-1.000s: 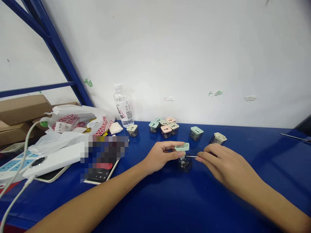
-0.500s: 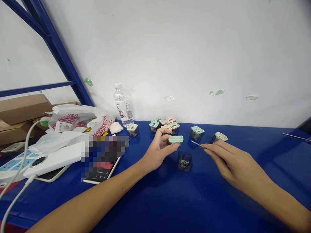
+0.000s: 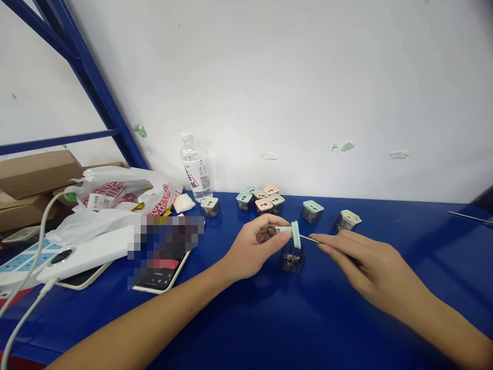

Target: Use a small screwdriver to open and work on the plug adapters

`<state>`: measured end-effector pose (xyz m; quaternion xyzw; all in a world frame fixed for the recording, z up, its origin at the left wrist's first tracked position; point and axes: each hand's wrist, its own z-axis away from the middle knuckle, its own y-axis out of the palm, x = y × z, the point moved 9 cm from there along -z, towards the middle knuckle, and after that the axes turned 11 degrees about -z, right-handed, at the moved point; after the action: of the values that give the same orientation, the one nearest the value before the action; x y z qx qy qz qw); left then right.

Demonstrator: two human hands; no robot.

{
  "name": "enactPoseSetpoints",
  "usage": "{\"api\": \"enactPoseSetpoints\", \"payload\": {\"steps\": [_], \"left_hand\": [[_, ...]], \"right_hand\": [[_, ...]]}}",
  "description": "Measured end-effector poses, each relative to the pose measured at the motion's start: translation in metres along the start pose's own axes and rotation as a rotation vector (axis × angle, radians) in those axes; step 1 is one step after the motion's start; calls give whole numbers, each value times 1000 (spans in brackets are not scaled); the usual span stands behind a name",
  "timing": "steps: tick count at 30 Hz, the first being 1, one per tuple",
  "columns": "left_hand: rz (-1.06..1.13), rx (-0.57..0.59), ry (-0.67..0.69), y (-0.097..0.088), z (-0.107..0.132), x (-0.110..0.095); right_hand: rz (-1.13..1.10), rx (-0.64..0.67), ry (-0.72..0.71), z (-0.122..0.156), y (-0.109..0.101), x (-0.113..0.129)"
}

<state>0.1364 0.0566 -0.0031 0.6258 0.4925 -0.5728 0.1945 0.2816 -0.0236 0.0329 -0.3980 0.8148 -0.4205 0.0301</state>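
Between the thumb and fingers of my left hand (image 3: 250, 245) is a mint-green pencil sharpener lid (image 3: 296, 235), turned on its edge. My right hand (image 3: 365, 259) pinches a thin stick-like tool (image 3: 308, 238); its tip reaches the face of the lid, and whether it goes into a hole I cannot see. Just below the lid, the dark see-through sharpener container (image 3: 293, 261) stands uncovered on the table, with small pieces inside. Beyond my right hand sits a cream pencil sharpener (image 3: 347, 220), and a mint-green pencil sharpener (image 3: 313, 210) is to its left.
Several two-hole sharpeners (image 3: 264, 205) cluster near the wall, with another cream one (image 3: 210, 206) to the left. A water bottle (image 3: 195, 172), plastic bag (image 3: 127, 187), phone (image 3: 162, 275) and white power bank-like device (image 3: 92, 252) crowd the left side. A thin rod (image 3: 470, 218) lies far right.
My left hand has shifted right and tipped the lid from level to upright, over the container. The tool's tip has come down and now meets the lid.
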Motion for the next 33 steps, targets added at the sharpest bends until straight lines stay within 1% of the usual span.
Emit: {"api": "enactPoseSetpoints", "payload": {"steps": [1,4,6,8,11,14,16,19,24,26,28,31,33], "left_hand": [[-95,18,47,2,2,-5],[-349,69,245,8,9,-22],[-420,87,340,12,13,-30],[-456,87,379,13,16,-33],[-504,83,389,15,17,-33],[-537,86,362,18,18,-31],[-547,96,337,21,18,-30],[-536,115,328,25,19,-33],[-530,109,308,24,20,-40],[-529,133,299,24,21,-40],[-528,170,303,27,21,-40],[-516,218,322,30,23,-40],[-518,246,322,32,23,-39]], "right_hand": [[-13,19,-14,0,2,2],[-40,62,-69,1,6,9],[-45,60,-103,2,6,12],[-49,46,-114,3,6,15],[-91,55,-75,2,8,16],[-174,74,15,1,11,15],[-188,85,35,1,13,17],[-79,70,-55,2,12,27],[179,-39,-232,4,5,44],[225,-49,-269,4,5,47],[151,-10,-242,3,6,43],[-14,86,-162,2,10,31],[-64,127,-134,3,12,27]]}}
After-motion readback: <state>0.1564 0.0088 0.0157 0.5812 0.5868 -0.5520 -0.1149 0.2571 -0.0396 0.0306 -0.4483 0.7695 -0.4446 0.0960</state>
